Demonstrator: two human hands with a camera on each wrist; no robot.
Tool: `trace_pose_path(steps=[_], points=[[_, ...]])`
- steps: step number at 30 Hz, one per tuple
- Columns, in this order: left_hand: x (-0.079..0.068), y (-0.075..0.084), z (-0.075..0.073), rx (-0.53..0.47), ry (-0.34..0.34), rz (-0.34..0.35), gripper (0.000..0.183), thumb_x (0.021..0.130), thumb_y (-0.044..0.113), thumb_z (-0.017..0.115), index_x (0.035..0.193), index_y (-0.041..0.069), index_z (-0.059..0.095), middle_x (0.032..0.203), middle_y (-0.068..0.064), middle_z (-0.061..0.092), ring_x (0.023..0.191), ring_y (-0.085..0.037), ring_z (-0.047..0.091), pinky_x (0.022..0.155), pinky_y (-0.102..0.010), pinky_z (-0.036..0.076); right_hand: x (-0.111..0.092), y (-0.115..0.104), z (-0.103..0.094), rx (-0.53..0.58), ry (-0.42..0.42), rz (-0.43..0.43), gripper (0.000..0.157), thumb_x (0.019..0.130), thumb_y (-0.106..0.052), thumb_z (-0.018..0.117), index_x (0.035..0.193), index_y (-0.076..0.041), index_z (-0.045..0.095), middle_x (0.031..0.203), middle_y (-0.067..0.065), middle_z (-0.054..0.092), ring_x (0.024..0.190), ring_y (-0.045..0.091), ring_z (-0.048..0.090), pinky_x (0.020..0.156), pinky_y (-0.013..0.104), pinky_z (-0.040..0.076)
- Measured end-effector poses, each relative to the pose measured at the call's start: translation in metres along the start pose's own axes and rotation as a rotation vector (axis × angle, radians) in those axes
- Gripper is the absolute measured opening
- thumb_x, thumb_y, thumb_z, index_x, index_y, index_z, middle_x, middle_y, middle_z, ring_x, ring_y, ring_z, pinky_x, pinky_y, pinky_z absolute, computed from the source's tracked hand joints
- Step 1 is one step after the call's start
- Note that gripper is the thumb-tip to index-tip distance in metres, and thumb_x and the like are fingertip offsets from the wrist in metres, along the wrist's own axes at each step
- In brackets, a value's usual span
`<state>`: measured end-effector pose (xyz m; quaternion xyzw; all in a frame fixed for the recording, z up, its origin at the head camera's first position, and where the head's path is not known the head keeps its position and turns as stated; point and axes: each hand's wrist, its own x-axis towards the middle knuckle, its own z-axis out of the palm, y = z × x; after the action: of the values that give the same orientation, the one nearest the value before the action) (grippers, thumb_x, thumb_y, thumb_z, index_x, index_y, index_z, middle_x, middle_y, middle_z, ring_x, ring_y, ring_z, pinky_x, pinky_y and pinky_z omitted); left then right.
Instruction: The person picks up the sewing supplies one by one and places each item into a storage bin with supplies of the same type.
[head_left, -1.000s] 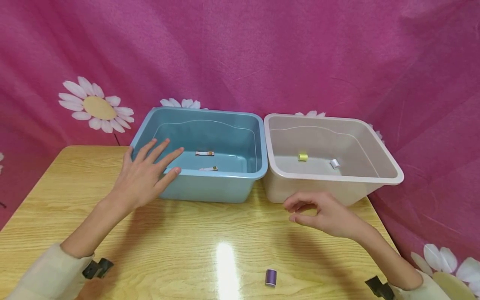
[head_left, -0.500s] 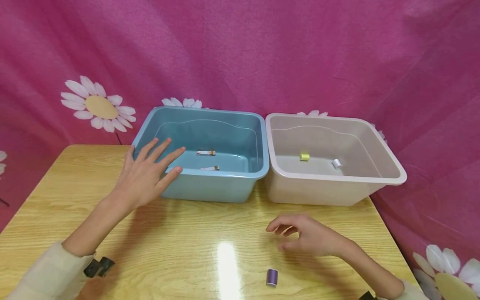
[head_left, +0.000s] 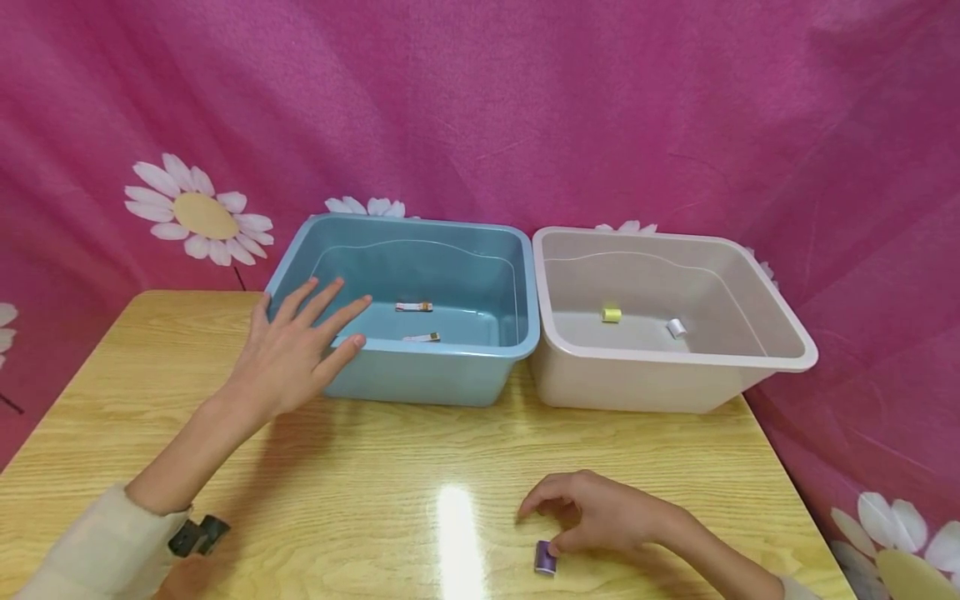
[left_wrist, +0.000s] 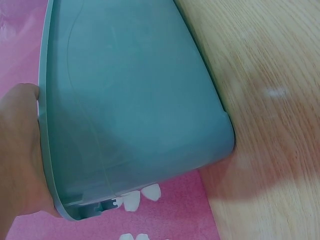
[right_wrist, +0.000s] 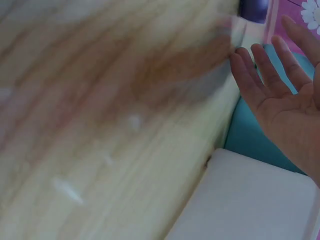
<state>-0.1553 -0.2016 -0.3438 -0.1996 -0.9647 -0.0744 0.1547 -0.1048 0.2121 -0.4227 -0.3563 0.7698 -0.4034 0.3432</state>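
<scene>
A purple thread spool [head_left: 543, 560] stands on the wooden table near the front. My right hand [head_left: 609, 510] is just over it, the thumb at the spool's right side and the other fingers arched apart beyond it. In the right wrist view the spool [right_wrist: 255, 10] shows past the spread fingers of the hand [right_wrist: 282, 95]. My left hand [head_left: 288, 354] lies with fingers spread over the front left corner of the blue bin [head_left: 450, 349]. From the left wrist, that hand [left_wrist: 20, 150] is seen at the bin's rim [left_wrist: 44, 115].
Inside the blue bin lie two small whitish strips, one [head_left: 414, 307] behind the other [head_left: 422, 337]. To its right stands a beige bin [head_left: 637, 385] holding a yellow spool [head_left: 611, 315] and a white spool [head_left: 677, 328]. A pink flowered cloth [head_left: 480, 108] hangs behind the table [head_left: 360, 492].
My right hand has come down from in front of the beige bin toward the front of the table, to the purple spool. The left hand has stayed at the blue bin.
</scene>
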Motion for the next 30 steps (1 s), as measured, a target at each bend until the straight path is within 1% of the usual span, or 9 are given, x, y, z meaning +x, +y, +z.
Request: trace_pose_path(steps=[4,10,15,18,23,30], points=[[0.0000,0.0000,0.0006,-0.002,0.007,-0.002,0.056,0.102,0.047,0.048,0.153,0.024,0.043,0.157,-0.016,0.034,0.144,-0.042,0.025,0.102,-0.079,0.014,0.0002,0.0028,0.0030,0.001,-0.001,-0.025,0.032,0.090,-0.013,0.075,0.121,-0.017,0.069,0.123,-0.004,0.064,0.117,0.015,0.057,0.094,0.031,0.050],[-0.0004,-0.0001,0.0007,-0.003,0.005,-0.006,0.056,0.102,0.047,0.048,0.153,0.024,0.044,0.157,-0.016,0.034,0.143,-0.043,0.025,0.102,-0.080,0.013,0.0025,0.0048,0.0071,0.003,-0.005,-0.061,0.031,0.088,-0.006,0.074,0.118,-0.016,0.070,0.115,-0.002,0.065,0.099,0.012,0.055,0.085,0.030,0.053],[-0.0001,0.0001,0.0008,0.003,0.007,-0.004,0.056,0.102,0.047,0.048,0.153,0.024,0.044,0.157,-0.017,0.035,0.143,-0.044,0.026,0.102,-0.080,0.013,0.0029,0.0051,0.0093,0.002,-0.014,-0.063,0.031,0.087,-0.002,0.073,0.115,-0.016,0.071,0.115,-0.005,0.066,0.101,0.010,0.057,0.088,0.029,0.053],[-0.0002,0.0002,0.0006,0.007,0.006,-0.002,0.055,0.103,0.047,0.048,0.153,0.024,0.044,0.157,-0.017,0.035,0.142,-0.044,0.027,0.101,-0.080,0.014,0.0028,0.0052,0.0095,-0.020,-0.021,-0.070,0.031,0.088,-0.002,0.073,0.115,-0.017,0.071,0.114,-0.007,0.067,0.101,0.009,0.058,0.087,0.028,0.052],[0.0002,0.0002,0.0009,0.010,0.000,0.000,0.056,0.103,0.048,0.047,0.153,0.024,0.043,0.157,-0.017,0.034,0.143,-0.044,0.026,0.101,-0.080,0.015,0.0025,0.0057,0.0089,-0.067,-0.039,-0.105,0.031,0.088,-0.003,0.073,0.115,-0.018,0.072,0.113,-0.009,0.068,0.099,0.008,0.059,0.087,0.028,0.052],[0.0004,0.0000,0.0006,0.010,-0.006,-0.008,0.056,0.102,0.048,0.047,0.153,0.024,0.044,0.158,-0.016,0.034,0.143,-0.043,0.025,0.102,-0.079,0.014,0.0011,0.0065,0.0093,-0.056,-0.077,-0.065,0.039,0.082,0.006,0.073,0.114,-0.018,0.073,0.113,-0.012,0.066,0.103,0.006,0.058,0.092,0.028,0.049]])
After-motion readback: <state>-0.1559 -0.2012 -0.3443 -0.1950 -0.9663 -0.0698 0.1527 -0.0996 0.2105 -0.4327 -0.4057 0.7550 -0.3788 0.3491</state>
